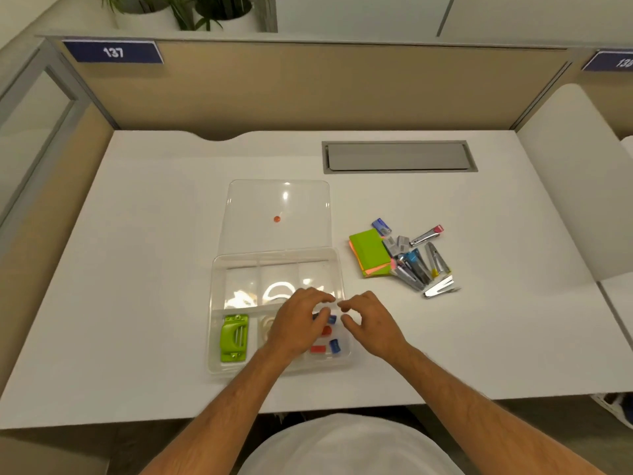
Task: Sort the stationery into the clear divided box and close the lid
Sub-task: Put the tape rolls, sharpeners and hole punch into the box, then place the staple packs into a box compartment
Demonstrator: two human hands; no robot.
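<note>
The sorting step is in hand, with both hands over the near right compartment of the clear divided box [219,286]. The left hand [301,323] hovers palm down with fingers curled loosely; several small red and blue pieces [334,346] lie in the compartment just under and beside its fingertips, one blue piece right at them, but whether it is pinched or already let go I cannot tell. The right hand [371,325] sits just right of the left, its fingers loosely bent and apart, with nothing visible in them. Left of the left hand's fingers, a green tool [234,337] fills the near left compartment. Beyond the fingertips the lid [279,204] lies open and flat. Well off to the right of the right hand's fingers waits the unsorted pile: green sticky notes [369,252] and metal clips and clippers [419,265]. The next move, I judge, calls for the right hand to reach out to that pile; the lid stays open until it is cleared.
</note>
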